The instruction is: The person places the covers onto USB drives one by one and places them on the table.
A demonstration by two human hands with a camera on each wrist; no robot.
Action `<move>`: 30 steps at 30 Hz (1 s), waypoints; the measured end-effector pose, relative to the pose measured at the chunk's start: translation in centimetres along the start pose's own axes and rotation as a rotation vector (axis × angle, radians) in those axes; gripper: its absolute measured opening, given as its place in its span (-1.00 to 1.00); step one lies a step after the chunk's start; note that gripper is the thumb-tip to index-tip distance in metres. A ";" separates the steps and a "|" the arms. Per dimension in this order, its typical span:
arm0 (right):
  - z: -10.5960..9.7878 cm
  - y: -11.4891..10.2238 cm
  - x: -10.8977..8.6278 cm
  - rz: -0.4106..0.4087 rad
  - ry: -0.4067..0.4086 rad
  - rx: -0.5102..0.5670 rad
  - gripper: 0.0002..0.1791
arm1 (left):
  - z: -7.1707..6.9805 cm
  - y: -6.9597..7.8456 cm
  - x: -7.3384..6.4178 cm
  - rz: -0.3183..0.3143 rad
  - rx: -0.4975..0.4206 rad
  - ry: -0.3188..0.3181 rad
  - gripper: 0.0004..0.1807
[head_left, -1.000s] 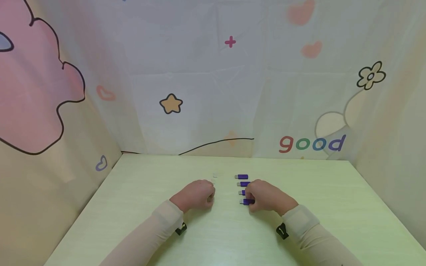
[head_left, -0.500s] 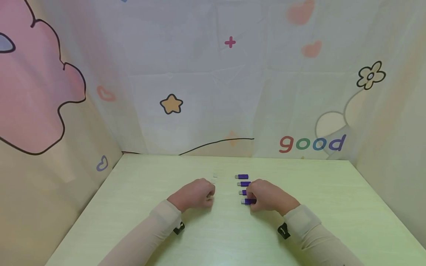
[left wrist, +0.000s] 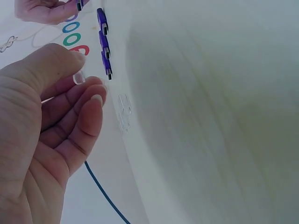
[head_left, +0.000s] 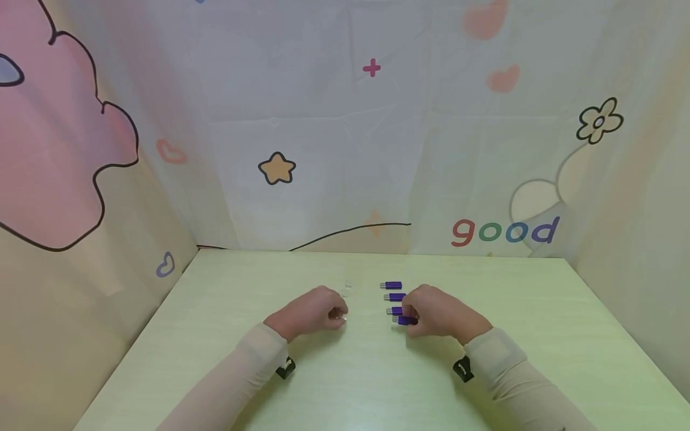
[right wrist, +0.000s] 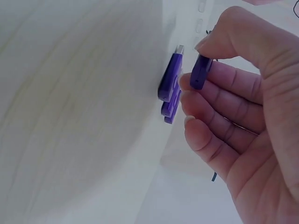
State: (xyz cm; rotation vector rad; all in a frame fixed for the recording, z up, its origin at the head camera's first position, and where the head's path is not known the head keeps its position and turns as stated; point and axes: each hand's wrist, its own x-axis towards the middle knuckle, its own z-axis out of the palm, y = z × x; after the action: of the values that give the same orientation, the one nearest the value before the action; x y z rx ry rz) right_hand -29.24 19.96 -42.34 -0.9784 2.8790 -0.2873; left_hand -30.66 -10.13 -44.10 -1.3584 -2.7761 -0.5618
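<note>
My left hand (head_left: 309, 312) pinches a small clear plastic cap (left wrist: 79, 77) between thumb and index finger, the other fingers curled below. A purple USB flash drive (right wrist: 201, 72) is pinched by the thumb and fingers of my right hand (head_left: 441, 311); its metal plug points left toward the other hand. Three more purple USB flash drives (head_left: 393, 285) lie in a column just beyond and beside the right hand, plugs to the left. Clear caps (head_left: 348, 283), hard to make out against the surface, lie on the table beyond the left hand.
The pale wooden table (head_left: 345, 383) reaches back to a printed cloth backdrop (head_left: 334, 120), which also hangs at both sides. Black straps with small devices sit at both wrists.
Both hands have risen slightly from the table and drawn a little apart. The right hand lifts its flash drive with it; the clear cap now shows at the left fingertips.
</note>
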 end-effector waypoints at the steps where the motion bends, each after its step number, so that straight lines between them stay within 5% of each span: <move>1: 0.0 0.0 0.0 -0.001 -0.001 0.013 -0.79 | 0.0 0.0 0.0 0.002 -0.015 0.006 -0.77; 10: -0.5 0.1 -0.1 -0.025 0.000 0.085 -0.82 | 0.1 -0.2 -0.3 -0.007 -0.055 0.027 -0.93; 30: -1.4 -0.1 -0.4 -0.066 0.047 0.249 -0.92 | 0.1 -0.2 -0.7 0.036 -0.052 0.081 -0.87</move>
State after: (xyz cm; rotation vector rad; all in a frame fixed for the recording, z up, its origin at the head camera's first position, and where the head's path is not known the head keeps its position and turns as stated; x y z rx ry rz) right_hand -29.06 20.37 -40.92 -1.0329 2.7653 -0.6633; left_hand -30.32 -10.74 -44.34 -1.3598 -2.6867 -0.6768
